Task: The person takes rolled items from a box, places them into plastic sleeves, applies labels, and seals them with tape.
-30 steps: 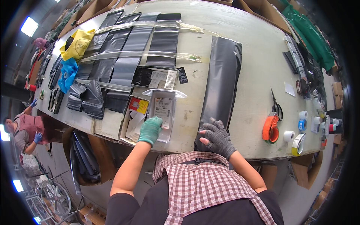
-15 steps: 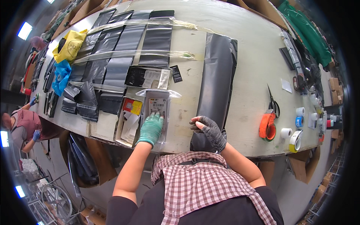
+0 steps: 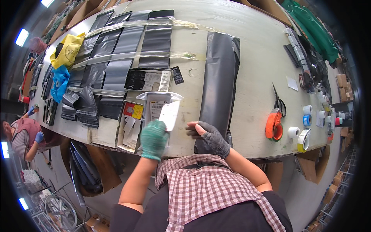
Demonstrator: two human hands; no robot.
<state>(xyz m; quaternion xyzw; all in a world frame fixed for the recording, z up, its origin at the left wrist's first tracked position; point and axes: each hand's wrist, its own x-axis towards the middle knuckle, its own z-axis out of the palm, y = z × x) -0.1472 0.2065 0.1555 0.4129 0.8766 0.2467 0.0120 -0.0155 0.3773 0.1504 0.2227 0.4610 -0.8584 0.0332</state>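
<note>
My left hand [image 3: 153,140], in a green glove, pinches a white label [image 3: 170,115] and holds it raised over a grey tray [image 3: 145,104]. Inside that tray lie more printed labels [image 3: 156,108]. In a dark fingerless glove, my right hand [image 3: 211,139] is beside the lower end of a long black plastic-wrapped package [image 3: 219,77]. The fingers of this hand are stretched out to the left, with nothing held in them. The lower end of the package is partly hidden behind that hand.
Left of the tray stands a carton of papers [image 3: 128,131]; behind it, a black box of tags [image 3: 147,80]. Black plastic bags [image 3: 119,65] lie under clear strips. Scissors [image 3: 279,102], an orange tape dispenser [image 3: 274,125] and tape rolls [image 3: 294,132] sit at right. Another person [image 3: 29,133] works far left.
My left hand has lifted a white label out of the tray and moved slightly toward me. My right hand stays by the black package, its fingers a little more stretched.
</note>
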